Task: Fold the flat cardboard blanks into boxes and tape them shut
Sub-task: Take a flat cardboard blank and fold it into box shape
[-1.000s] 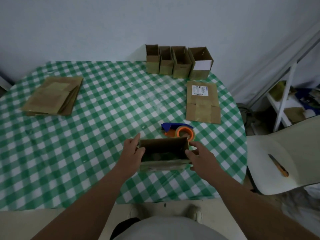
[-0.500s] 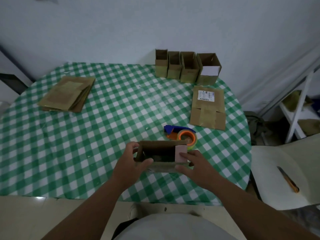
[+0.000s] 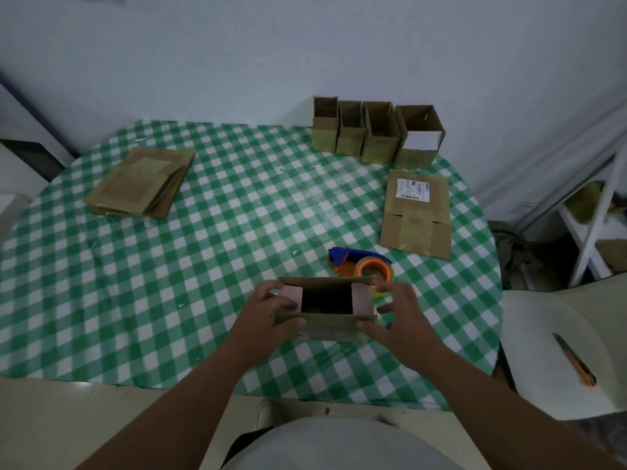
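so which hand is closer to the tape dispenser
Right. The right hand grips the box's right end, just in front of the tape dispenser. The left hand grips the box's left end, farther from it.

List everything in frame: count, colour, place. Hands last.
box being folded: 1, brown, near table edge, both end flaps turned in
tape dispenser: 1, blue and orange, just behind that box
open boxes: 4, brown, row at far edge
flat blank with label: 1, brown, right side
stack of flat blanks: 1, brown, far left
table: 1, green-white check cloth
chair: 1, white, right
utility knife: 1, orange, on chair
left hand: grips box's left end
right hand: grips box's right end
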